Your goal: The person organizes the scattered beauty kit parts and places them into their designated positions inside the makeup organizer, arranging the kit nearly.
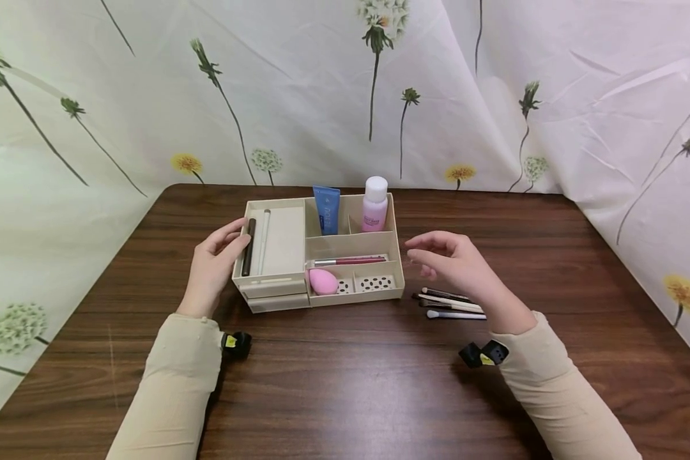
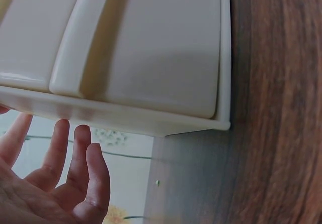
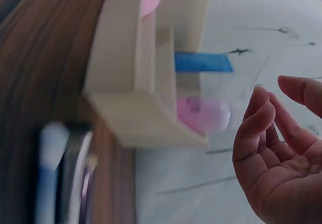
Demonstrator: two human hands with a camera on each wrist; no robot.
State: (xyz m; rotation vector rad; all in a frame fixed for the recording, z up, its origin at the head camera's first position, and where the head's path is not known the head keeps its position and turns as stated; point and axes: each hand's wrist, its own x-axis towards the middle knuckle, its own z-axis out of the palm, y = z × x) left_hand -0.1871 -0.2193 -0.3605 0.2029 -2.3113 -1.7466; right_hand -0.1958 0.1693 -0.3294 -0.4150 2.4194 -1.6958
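A cream desktop organizer [image 1: 276, 239] stands mid-table. My left hand [image 1: 209, 265] rests at its left side, thumb at the rim beside a black pen-like stick [image 1: 250, 248]; in the left wrist view, loosely bent fingers [image 2: 60, 143] meet the outer wall. A slim white stick [image 1: 264, 243] lies alongside in the top tray. Other compartments hold a blue tube [image 1: 328, 211], a pink bottle [image 1: 374, 214] with white cap, a dark-red-handled brush [image 1: 351, 260] and a pink makeup sponge [image 1: 323, 282]. Right of the organizer, my right hand [image 1: 460, 265] hovers empty, fingers loosely curled.
Several makeup brushes [image 1: 451, 305] lie on the brown wooden table [image 1: 345, 383] below the right hand. Two shallow drawers [image 1: 276, 295] form the organizer's front left. A white dandelion-print cloth [image 1: 299, 96] hangs behind the table and along its sides.
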